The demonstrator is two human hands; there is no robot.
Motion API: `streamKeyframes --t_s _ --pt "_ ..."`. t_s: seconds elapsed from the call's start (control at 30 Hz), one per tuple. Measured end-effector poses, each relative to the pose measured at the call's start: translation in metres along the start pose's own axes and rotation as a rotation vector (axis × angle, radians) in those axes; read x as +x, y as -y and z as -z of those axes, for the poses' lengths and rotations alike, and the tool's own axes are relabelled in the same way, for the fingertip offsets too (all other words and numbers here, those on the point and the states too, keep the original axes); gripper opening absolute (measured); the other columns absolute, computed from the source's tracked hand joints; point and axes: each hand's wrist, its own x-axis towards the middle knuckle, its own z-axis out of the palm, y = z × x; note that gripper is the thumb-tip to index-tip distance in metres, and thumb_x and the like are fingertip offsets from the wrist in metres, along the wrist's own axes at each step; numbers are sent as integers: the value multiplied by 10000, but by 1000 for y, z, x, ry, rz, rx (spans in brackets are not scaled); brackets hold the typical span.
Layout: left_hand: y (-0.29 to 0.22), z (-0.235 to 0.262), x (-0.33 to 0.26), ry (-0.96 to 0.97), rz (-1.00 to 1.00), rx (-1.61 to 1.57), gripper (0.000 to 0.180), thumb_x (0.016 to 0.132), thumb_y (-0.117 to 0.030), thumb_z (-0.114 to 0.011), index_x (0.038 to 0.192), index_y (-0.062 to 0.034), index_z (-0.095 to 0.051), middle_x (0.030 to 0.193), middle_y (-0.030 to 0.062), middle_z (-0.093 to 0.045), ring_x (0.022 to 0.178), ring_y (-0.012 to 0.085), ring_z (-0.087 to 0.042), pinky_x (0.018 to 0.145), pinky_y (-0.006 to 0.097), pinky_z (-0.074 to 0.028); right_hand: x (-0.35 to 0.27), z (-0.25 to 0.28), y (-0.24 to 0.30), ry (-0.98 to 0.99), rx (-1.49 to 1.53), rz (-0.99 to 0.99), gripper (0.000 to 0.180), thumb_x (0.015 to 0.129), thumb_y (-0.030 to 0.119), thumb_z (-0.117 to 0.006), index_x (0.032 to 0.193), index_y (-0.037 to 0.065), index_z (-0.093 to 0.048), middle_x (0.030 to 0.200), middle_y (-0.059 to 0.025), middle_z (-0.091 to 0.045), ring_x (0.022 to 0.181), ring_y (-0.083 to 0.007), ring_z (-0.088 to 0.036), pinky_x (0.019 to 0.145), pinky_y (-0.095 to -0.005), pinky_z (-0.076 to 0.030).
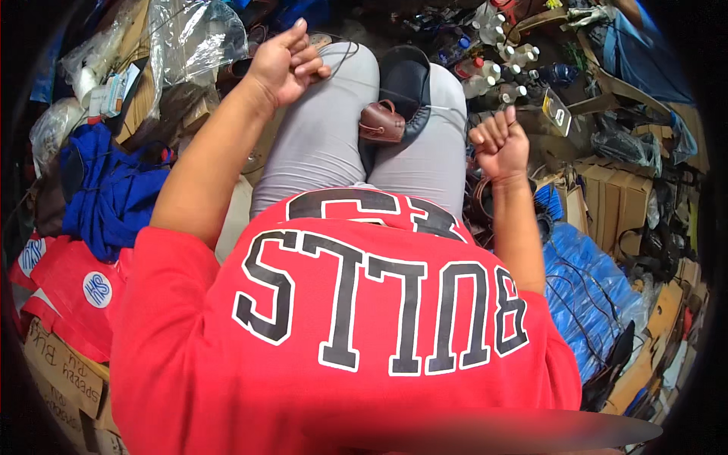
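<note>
A dark navy shoe (416,85) with a brown leather piece (381,122) at its near end rests between my grey-trousered knees. A thin brown lace loops over that leather piece. Raised by my left knee, my left hand (287,67) has its fingers curled in a pinch, and a thin dark thread (350,54) loops from beside it over the knee. Off my right knee, my right hand (500,145) is closed with its thumb up. A faint pale line crosses the right knee toward it; what its fingers hold is hidden. Both hands are apart from the shoe.
Several small capped bottles (485,76) stand beyond my right hand. To the right lie blue plastic sheeting (580,292) and cardboard (618,193). On the left are blue cloth (114,189), a red bag (68,292) and clear plastic wrap (197,38).
</note>
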Motion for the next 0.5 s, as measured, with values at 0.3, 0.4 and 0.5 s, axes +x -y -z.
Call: streamKeyframes --t_s 0.3,0.4,0.5 --pt "-47 48 -11 -362 -297 1365 392 963 -354 -461 884 -22 -652 1047 91 -655 854 183 -624 775 327 -485 -46 113 46 -231 -1312 -271 518 827 301 -692 1268 73 -541 1232 -155 -566 1144 -278 -528 1001 -422 -370" --pt "0 23 -37 -146 -837 1572 195 865 -195 -616 922 -20 -679 957 105 -647 871 222 -612 800 314 -476 -27 58 53 -245 -1284 42 636 805 218 -690 1376 105 -433 1348 -180 -460 1241 -253 -439 1007 -375 -358" --pt "57 -49 -69 375 -638 1714 384 732 -300 -742 1014 -58 -642 1048 132 -577 900 322 -608 806 380 -487 15 -49 37 148 -1461 178 645 804 221 -696 1390 188 -429 1055 -53 -530 816 -103 -494 749 -244 -440"
